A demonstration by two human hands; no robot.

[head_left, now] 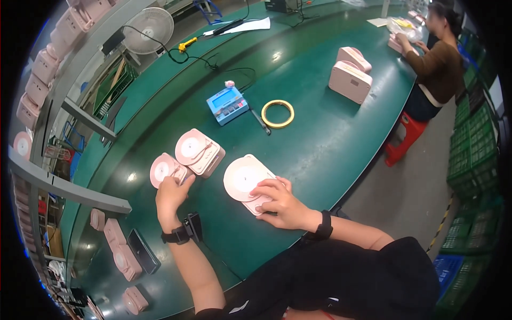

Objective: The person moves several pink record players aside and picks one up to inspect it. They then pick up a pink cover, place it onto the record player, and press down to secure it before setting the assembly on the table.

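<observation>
My right hand [282, 205] grips the near right side of a pink mini record player [242, 178], its fingers curled over the top by the round platter. That player lies flat on the green table. My left hand [173, 198] is closed on the near edge of another pink mini record player [161, 169], covering part of it. Right beside that one, a third pink player [191, 147] rests with its platter facing up and its tonearm showing. Each of my wrists has a black band; a small black device sits by the left one.
A blue box with a screen [228, 106], a black pen-like tool [260, 121] and a yellow tape roll [277, 114] lie beyond. Pink cases [350, 81] stand farther right. A phone [144, 252] and more pink units lie left, below a grey rail [69, 184]. A co-worker [440, 58] sits far right.
</observation>
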